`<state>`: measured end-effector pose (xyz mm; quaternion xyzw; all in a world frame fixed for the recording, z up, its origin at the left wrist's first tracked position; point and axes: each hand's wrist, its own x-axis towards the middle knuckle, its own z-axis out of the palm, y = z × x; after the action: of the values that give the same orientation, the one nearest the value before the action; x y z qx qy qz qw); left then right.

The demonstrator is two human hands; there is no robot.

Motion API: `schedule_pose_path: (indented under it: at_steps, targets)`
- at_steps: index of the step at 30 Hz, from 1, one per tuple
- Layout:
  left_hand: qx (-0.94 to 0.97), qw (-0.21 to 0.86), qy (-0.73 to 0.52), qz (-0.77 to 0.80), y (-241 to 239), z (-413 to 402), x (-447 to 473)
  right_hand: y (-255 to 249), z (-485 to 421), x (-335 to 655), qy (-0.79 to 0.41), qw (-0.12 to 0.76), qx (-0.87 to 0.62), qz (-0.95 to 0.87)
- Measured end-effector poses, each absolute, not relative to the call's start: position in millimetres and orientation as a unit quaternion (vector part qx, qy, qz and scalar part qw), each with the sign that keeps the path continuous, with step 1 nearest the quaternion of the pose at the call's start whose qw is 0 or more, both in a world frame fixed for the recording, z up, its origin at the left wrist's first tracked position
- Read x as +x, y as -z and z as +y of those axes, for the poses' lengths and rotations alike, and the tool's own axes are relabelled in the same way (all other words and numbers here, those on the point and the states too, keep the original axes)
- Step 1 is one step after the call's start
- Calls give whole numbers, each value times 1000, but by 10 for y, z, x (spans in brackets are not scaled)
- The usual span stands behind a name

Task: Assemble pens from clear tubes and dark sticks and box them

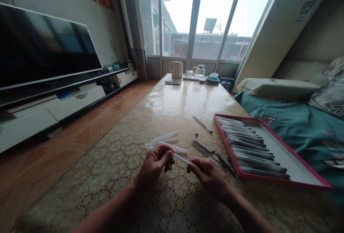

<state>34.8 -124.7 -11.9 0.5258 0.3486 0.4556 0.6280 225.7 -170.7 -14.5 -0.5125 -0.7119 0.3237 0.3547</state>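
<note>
Between my two hands is a whitish, see-through pen barrel [180,158], held slantwise above the table. My left hand [158,159] pinches its left part, thumb on top. The fingers of my right hand [205,174] are closed round its right end, which they hide. Several clear pen tubes [163,138] lie just beyond my left hand. Beyond my right hand are thin dark pen refills [201,147] and black pen parts [224,163]. A single capped pen [202,124] and a small black piece [196,135] lie farther back.
A red-rimmed box [298,158] with rows of black-tipped pens stands at the right of the patterned table [107,175]. At the far end are a beige jug [176,70], a glass pitcher [200,71] and a tissue pack [212,79]. A sofa [282,118] borders the right side.
</note>
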Motion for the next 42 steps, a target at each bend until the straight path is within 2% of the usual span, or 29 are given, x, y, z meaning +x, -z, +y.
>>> schedule_pose_path:
  at_steps: [5,10,13,18,21,24,27,31,36,42]
  targets:
    - [542,616,-451,351,124,-1252,366,143,-1666,2272,-383,356,-499,-691]
    - [520,614,-461,374,169,-1203,410,104,-1625,2329,-310,352,-519,-715]
    - [502,594,-488,396,186,-1162,400,-19,-1633,2436,-262,402,-552,-682]
    - [474,562,-528,425,182,-1131,354,-388,-1682,2817,-282,486,-584,-586]
    - [469,562,-528,431,171,-1139,349,-565,-1702,3182,-251,430,-611,-615]
    - [471,568,-523,427,171,-1144,357,-542,-1704,3629,-113,346,-672,-644]
    - [472,572,-521,422,177,-1142,363,-308,-1707,4073,49,267,-714,-646]
    - [465,569,-528,425,168,-1143,365,86,-1731,4474,138,198,-703,-669]
    - [457,571,-527,432,147,-1148,363,321,-1725,4600,160,183,-693,-678]
    - [453,560,-541,435,141,-1140,361,200,-1703,4374,190,212,-698,-657]
